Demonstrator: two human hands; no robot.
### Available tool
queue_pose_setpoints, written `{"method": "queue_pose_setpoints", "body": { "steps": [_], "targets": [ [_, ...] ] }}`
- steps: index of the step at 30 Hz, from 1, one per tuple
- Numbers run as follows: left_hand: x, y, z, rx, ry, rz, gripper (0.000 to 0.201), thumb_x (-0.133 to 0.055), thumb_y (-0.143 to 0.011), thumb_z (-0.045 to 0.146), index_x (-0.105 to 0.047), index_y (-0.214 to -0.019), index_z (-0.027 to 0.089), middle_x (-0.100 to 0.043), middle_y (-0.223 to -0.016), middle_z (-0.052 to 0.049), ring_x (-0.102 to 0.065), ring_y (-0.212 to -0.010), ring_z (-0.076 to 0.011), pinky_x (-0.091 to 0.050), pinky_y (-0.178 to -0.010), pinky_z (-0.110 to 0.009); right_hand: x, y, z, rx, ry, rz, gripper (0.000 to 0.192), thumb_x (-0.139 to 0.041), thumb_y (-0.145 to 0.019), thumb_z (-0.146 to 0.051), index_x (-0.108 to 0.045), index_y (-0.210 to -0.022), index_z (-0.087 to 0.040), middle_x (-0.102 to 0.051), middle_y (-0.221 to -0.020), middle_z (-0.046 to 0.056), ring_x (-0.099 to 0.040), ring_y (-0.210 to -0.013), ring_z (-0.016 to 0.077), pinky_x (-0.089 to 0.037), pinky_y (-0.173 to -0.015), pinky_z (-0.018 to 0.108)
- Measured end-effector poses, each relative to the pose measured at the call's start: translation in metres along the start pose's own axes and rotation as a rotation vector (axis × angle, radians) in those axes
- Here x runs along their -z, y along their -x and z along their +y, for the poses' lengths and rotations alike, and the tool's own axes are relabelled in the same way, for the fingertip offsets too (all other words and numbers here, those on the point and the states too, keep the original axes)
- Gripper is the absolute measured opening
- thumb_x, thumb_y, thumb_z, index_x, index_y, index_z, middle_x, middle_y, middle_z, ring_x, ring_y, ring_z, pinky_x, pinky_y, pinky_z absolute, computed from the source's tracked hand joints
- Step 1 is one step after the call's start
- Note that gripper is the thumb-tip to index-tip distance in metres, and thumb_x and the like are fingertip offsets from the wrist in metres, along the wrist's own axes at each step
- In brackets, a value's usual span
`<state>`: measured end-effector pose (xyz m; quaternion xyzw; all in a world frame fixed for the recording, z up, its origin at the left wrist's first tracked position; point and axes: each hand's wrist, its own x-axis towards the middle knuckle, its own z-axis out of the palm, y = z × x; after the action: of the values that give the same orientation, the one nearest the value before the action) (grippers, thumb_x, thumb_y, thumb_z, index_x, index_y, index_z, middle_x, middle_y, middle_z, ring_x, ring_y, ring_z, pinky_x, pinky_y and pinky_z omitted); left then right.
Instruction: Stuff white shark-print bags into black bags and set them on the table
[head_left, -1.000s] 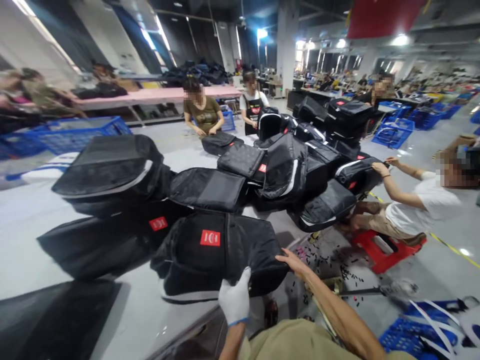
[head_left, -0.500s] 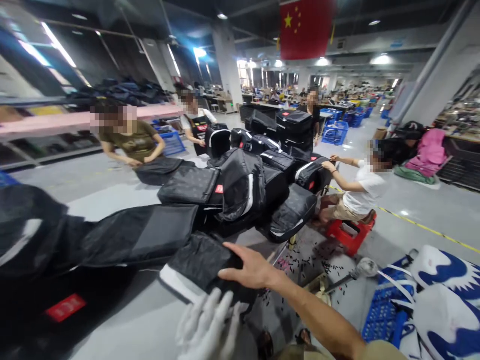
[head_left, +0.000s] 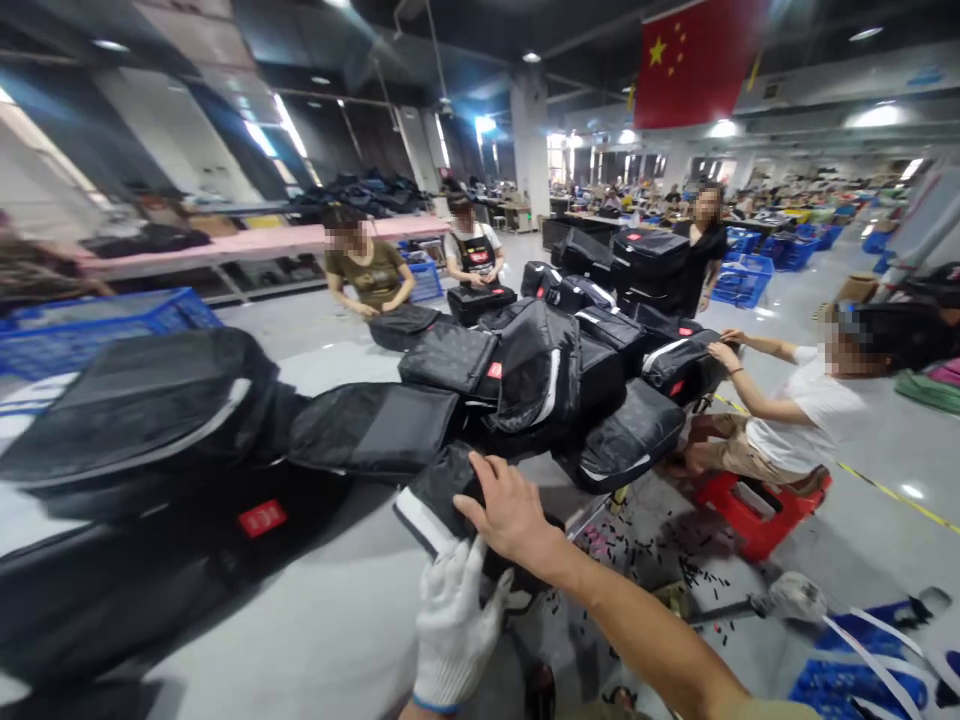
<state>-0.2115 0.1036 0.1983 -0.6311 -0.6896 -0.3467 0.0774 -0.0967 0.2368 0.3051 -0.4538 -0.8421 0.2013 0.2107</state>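
Note:
My right hand, bare, lies on top of a small black bag with a white-trimmed edge and holds it at the near edge of the grey table. Just below it my left hand, in a white glove, has its fingers spread and pointing up, the fingertips touching the bag's lower edge. A larger black bag with a red label lies to the left of the small bag.
Several black bags are piled along the table. Two people work at its far side and one sits on a red stool at the right. Blue crates stand at the left and the lower right. Dark scraps litter the floor.
The view has swung back to the left. The small bag has shifted toward the table's edge under my right hand, and my gloved left hand has risen to the bag's lower edge.

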Motion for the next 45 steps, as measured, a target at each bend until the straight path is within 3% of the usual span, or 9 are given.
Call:
{"method": "queue_pose_setpoints", "body": {
  "steps": [3,6,15,20,25,29,34,38,45],
  "targets": [
    [0.004,0.008,0.012,-0.057,0.05,0.058,0.044,-0.063,-0.108,0.036,-0.072,-0.147,0.018,-0.077,-0.144,-0.018,-0.067,-0.143,-0.037,-0.043,-0.131,-0.056,-0.005,-0.009,-0.013,-0.078,0.155,-0.066,0.082,-0.058,-0.112,-0.064,-0.034,-0.179,-0.022,-0.066,-0.143,0.021,-0.07,-0.123,0.036,-0.062,-0.101,0.051],
    [0.017,0.016,0.015,-0.076,0.093,0.121,0.041,-0.067,-0.109,0.032,-0.071,-0.148,0.021,-0.074,-0.152,-0.015,-0.065,-0.148,-0.0323,-0.046,-0.132,-0.052,-0.008,-0.013,-0.011,-0.085,0.269,-0.053,0.076,-0.053,-0.115,-0.06,-0.036,-0.178,-0.022,-0.066,-0.136,0.02,-0.071,-0.117,0.0337,-0.059,-0.097,0.046],
    [0.026,0.024,-0.036,0.376,0.129,0.319,0.045,-0.069,-0.108,0.026,-0.064,-0.152,0.021,-0.074,-0.149,-0.015,-0.066,-0.144,-0.0306,-0.054,-0.126,-0.052,-0.02,0.003,0.009,0.025,0.432,0.064,0.067,-0.047,-0.118,-0.059,-0.042,-0.174,-0.022,-0.069,-0.12,0.015,-0.072,-0.098,0.0256,-0.041,-0.07,0.031],
    [0.021,0.02,-0.059,0.527,0.25,0.221,0.077,-0.082,-0.093,0.02,-0.054,-0.164,0.022,-0.06,-0.168,-0.016,-0.053,-0.161,-0.0345,-0.045,-0.135,-0.057,-0.008,0.043,0.042,0.181,0.429,0.195,0.061,-0.057,-0.116,-0.057,-0.051,-0.169,-0.027,-0.075,-0.115,0.007,-0.072,-0.088,0.0192,-0.031,-0.062,0.032],
    [0.025,0.025,-0.05,0.556,0.553,0.024,0.055,-0.092,-0.084,0.021,-0.074,-0.136,0.024,-0.075,-0.147,-0.01,-0.067,-0.144,-0.0322,-0.052,-0.127,-0.052,0.008,0.073,0.072,0.309,0.396,0.304,0.058,-0.058,-0.116,-0.059,-0.06,-0.163,-0.025,-0.08,-0.111,0.005,-0.075,-0.085,0.0181,-0.036,-0.06,0.031],
    [0.026,0.034,-0.038,0.657,0.699,0.001,0.048,-0.095,-0.076,0.018,-0.077,-0.12,0.023,-0.08,-0.124,-0.005,-0.074,-0.122,-0.0282,-0.058,-0.113,-0.046,0.015,0.086,0.085,0.422,0.375,0.359,0.054,-0.066,-0.114,-0.052,-0.063,-0.159,-0.022,-0.084,-0.116,0.005,-0.078,-0.086,0.0173,-0.045,-0.065,0.029],
    [0.01,0.059,-0.024,0.659,0.736,0.138,0.049,-0.101,-0.069,0.024,-0.074,-0.11,0.021,-0.076,-0.113,-0.005,-0.072,-0.11,-0.0261,-0.059,-0.103,-0.042,0.016,0.106,0.099,0.498,0.399,0.451,0.052,-0.081,-0.106,-0.04,-0.067,-0.152,-0.019,-0.086,-0.114,0.007,-0.081,-0.084,0.0182,-0.052,-0.07,0.027],
    [-0.003,0.076,-0.007,0.63,0.724,0.222,0.056,-0.099,-0.077,0.041,-0.07,-0.12,0.021,-0.075,-0.118,-0.007,-0.073,-0.11,-0.0262,-0.059,-0.102,-0.043,0.017,0.121,0.114,0.52,0.403,0.517,0.059,-0.088,-0.1,-0.036,-0.067,-0.152,-0.017,-0.086,-0.108,0.008,-0.082,-0.081,0.0203,-0.055,-0.069,0.027],
    [-0.011,0.073,-0.011,0.458,0.613,0.15,0.057,-0.1,-0.08,0.05,-0.073,-0.123,0.023,-0.074,-0.14,-0.015,-0.068,-0.135,-0.0353,-0.054,-0.117,-0.054,0.024,0.123,0.123,0.502,0.386,0.524,0.059,-0.089,-0.099,-0.032,-0.067,-0.151,-0.016,-0.086,-0.113,0.011,-0.083,-0.084,0.0229,-0.059,-0.072,0.028]
  ]
}}
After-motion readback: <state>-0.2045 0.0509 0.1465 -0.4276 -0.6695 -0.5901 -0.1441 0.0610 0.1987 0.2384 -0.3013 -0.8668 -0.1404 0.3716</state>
